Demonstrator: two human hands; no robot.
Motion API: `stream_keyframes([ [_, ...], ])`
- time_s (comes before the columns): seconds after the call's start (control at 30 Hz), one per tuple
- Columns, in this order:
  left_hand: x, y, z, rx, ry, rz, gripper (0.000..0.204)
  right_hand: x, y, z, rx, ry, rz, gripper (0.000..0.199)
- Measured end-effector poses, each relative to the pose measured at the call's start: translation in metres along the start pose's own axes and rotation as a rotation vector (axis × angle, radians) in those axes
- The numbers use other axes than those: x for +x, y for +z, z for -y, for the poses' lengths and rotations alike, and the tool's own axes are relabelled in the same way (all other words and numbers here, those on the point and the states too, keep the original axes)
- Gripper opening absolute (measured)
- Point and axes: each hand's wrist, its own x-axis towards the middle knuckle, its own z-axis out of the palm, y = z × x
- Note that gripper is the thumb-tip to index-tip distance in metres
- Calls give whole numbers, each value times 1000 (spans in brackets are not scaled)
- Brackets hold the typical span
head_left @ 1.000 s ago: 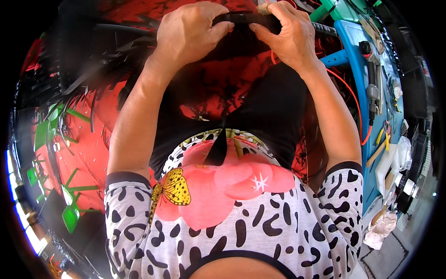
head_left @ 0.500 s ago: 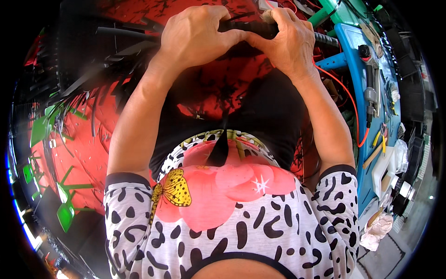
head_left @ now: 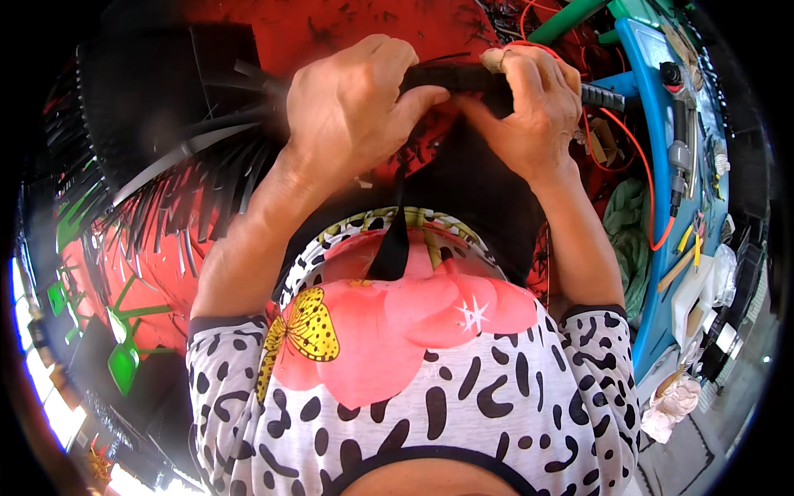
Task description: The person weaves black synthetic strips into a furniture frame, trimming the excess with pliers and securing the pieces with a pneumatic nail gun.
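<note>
Both my hands grip one black ribbed rubber tube.

From the left: a bundle of black plastic strips [head_left: 178,169] fans over the red surface [head_left: 331,25]; my left hand [head_left: 351,103] closes around the tube [head_left: 463,77], my right hand [head_left: 529,103] clamps it just beside; a blue workbench [head_left: 653,207] stands at right.

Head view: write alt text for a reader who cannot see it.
Both hands grip a black bar-shaped part: left hand over its left end, right hand over its right. A blue bench holding tools stands to the right, red sheeting behind.
</note>
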Motion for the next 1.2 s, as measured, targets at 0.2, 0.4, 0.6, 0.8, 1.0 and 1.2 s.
stream_keyframes([
  [0.2,-10,8,-1,-9,2,5,32,-13,4,1,7,23,17,42],
  [0.4,-34,17,1,-128,-183,127,54,-27,4,9,147,103,197,39],
  [0.6,-49,24,20,-297,-348,218,52,-21,11,6,200,105,445,34],
  [0.8,-48,7,0,-243,-347,189,50,-15,8,20,283,75,450,31],
  [1.0,-42,9,-4,-236,-271,95,51,-5,3,17,266,63,504,27],
  [1.2,-44,17,1,-220,-297,81,51,6,6,11,363,192,625,25],
])
